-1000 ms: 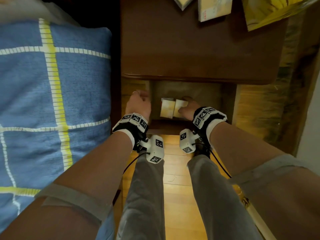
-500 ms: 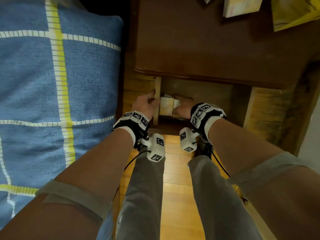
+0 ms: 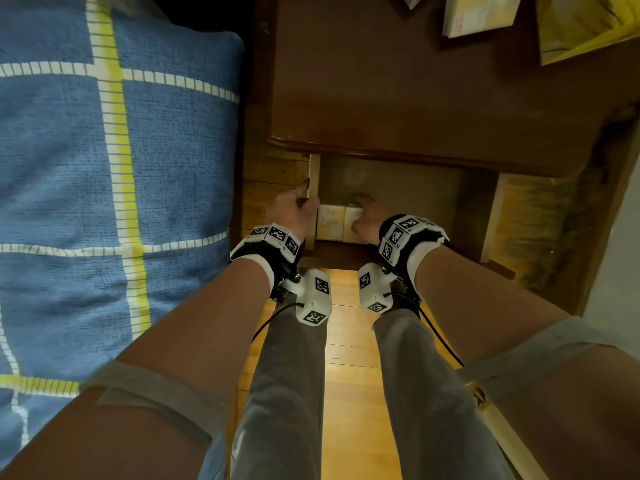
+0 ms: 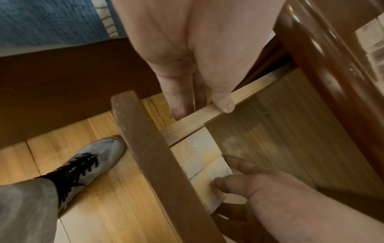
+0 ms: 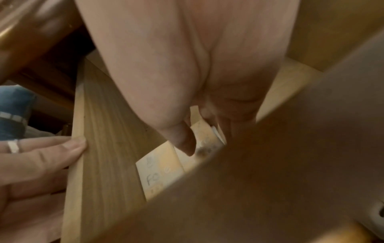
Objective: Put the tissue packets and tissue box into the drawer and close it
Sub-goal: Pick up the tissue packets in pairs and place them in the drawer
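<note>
Drawer [image 3: 391, 188] pulled out under the dark wooden nightstand top [image 3: 433, 81]; two tissue packets [image 3: 341, 224] lie side by side in its near left corner, against the front panel; left packet touches the left side wall [image 3: 314, 181].

My left hand [image 3: 290, 211] grips that side wall; thumb on the top edge, fingers down the outer face; a ring [image 5: 13, 146] on one finger.

My right hand [image 3: 367, 220] reaches into the drawer; fingers curled around the right packet, thumb on its top, fingertips at its far side.

Blue checked bedding [image 3: 104, 185] to the left; tissue box [image 3: 479, 13] and a yellow bag [image 3: 585, 26] at the far edge of the nightstand top; my grey shoe [image 4: 93, 157] on the wood floor [image 3: 349, 358].
</note>
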{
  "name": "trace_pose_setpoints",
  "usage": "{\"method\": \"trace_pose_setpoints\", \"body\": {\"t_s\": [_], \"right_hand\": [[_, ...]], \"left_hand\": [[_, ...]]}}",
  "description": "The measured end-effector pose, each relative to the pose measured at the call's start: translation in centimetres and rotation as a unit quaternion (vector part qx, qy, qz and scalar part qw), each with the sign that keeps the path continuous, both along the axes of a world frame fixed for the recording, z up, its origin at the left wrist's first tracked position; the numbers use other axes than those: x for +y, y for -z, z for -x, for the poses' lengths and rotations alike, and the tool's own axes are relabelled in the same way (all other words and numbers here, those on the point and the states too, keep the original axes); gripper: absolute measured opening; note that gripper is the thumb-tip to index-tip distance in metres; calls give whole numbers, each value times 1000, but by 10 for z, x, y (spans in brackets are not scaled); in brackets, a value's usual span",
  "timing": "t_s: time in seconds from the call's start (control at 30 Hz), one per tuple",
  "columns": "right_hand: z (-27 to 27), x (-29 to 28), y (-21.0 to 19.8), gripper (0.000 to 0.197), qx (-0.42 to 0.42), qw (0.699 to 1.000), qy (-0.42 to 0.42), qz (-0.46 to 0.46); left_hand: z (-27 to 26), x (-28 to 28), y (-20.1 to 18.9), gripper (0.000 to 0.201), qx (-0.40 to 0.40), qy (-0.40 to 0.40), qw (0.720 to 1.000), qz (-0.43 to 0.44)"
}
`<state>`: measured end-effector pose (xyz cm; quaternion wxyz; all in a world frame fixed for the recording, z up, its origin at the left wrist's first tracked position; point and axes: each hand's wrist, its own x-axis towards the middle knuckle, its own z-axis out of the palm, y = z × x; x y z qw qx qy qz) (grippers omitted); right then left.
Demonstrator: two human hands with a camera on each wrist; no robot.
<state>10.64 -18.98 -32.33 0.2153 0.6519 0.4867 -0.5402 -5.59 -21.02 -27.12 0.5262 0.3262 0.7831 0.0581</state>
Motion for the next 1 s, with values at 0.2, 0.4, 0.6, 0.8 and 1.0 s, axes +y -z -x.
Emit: {"method": "trace_pose_setpoints", "body": {"t_s": [0.2, 0.4, 0.6, 0.8, 1.0], "right_hand": [[2, 6, -6, 78, -21, 997, -75, -1], [13, 2, -5, 84, 0, 999, 15, 37], [3, 5, -9, 81, 1, 984, 176, 9], [16, 10, -7, 31, -100, 983, 149, 49], [14, 10, -16, 51, -116, 978, 173, 12]], "left_hand": [[1, -1, -1, 48, -5, 2, 1000, 2], [3, -2, 2, 49, -8, 12, 1000, 2], [4, -1, 2, 49, -4, 31, 1000, -4], [2, 0, 1, 47, 15, 35, 999, -1], [-1, 8, -9, 51, 27, 62, 997, 28]]}}
